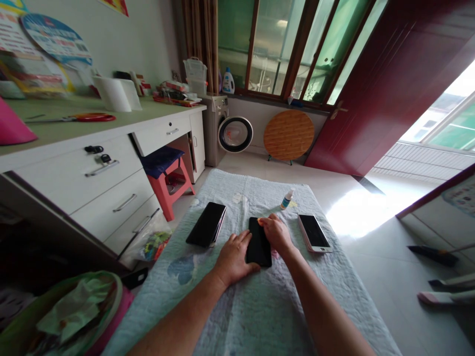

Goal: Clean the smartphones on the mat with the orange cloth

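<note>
Middle phone [260, 251] flat on the covered surface [252, 186]. Left hand [234, 258] open, bracing its left side; right hand [276, 232] pinching an orange bit [260, 221] at its top end. Likely best: steady brace, light strokes. Bottle [286, 200] and side phones [208, 223] limit sideways swing; most room's toward the far edge.

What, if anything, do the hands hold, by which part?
The left hand steadies the middle phone at its left edge; right hand pinches something orange, part unclear.
</note>
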